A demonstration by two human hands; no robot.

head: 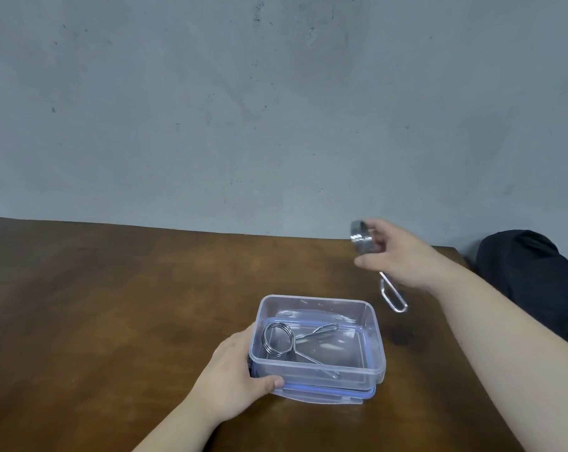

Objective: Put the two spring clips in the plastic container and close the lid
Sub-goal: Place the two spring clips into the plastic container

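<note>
A clear plastic container (372, 331) stands open on the wooden table, resting on its blue-rimmed lid (325, 394). One metal spring clip (277, 339) lies inside it, coil to the left, handles pointing right. My left hand (233, 376) grips the container's left near corner. My right hand (403, 256) is raised above the table, up and to the right of the container, and holds the second spring clip (362, 239) by its coil, its wire handle hanging down below the palm.
The brown wooden table (113, 321) runs back to a grey concrete wall (276, 109). A dark cloth-like shape (534, 275) lies at the table's right edge, behind my right forearm.
</note>
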